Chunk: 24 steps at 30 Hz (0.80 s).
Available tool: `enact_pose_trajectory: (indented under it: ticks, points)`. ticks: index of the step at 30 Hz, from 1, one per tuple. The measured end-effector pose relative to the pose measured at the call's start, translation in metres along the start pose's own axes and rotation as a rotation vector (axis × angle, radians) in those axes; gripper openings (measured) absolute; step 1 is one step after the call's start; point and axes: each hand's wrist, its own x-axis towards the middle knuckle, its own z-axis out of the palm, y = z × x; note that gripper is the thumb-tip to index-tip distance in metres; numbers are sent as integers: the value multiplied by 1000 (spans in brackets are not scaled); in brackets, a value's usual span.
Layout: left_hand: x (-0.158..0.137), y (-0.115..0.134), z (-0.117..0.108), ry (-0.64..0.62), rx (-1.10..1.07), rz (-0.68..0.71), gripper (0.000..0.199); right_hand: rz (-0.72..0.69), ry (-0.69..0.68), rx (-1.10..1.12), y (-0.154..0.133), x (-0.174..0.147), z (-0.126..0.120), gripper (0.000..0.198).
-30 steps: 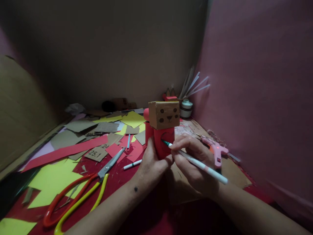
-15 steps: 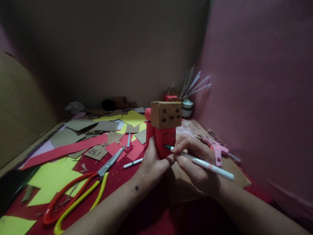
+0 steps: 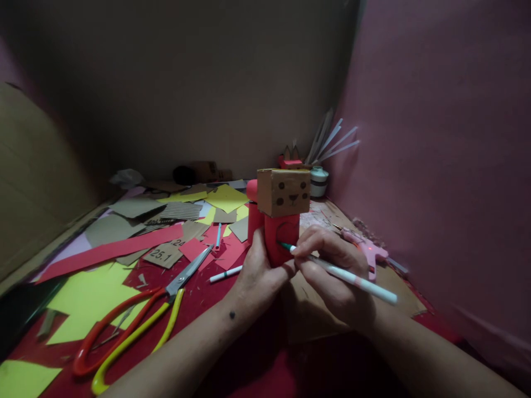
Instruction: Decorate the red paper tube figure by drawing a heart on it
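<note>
Figure: From my remote post I am seeing a cardboard-headed figure [image 3: 284, 212] standing upright between the two hands, its boxy face looking out above them.
Left hand: The left hand [image 3: 258, 279] is wrapping the lower part of the red body [image 3: 270, 235] from the left, thumb lying up its side; the fingers are hiding the base, so I cannot tell whether it is resting on anything.
Right hand: The right hand [image 3: 336, 271] is pinching a white marker [image 3: 352, 283] just right of the figure, the green tip touching the red front by a dark curved outline [image 3: 286, 225].
Hands together: The two are working close beside each other; I cannot tell whether their fingers are touching.
Jar: Behind the figure, to its right, a pale lidded jar [image 3: 319, 183] is sitting near the wall, its cover hiding what is inside.
Strips: Pale strips [image 3: 341, 142] are fanning out above the jar; I cannot make out what is supporting them.
Tabletop: Red-and-yellow-handled scissors [image 3: 176, 284] are lying left of the left hand among paper and cardboard scraps, while a pink glue gun [image 3: 370, 251] is showing a red light beyond the right hand.
</note>
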Motion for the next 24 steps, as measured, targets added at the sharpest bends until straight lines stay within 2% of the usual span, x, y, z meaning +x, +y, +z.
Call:
enact_pose_trajectory:
  ticks: [13,24]
  points:
    - [0,-5,-3,-7,29,-20,53,49,-20,11,-1,-2,-3,15]
    - [1,1,0,-17,23,-24,56,1,-39,8,3,-1,-4,19]
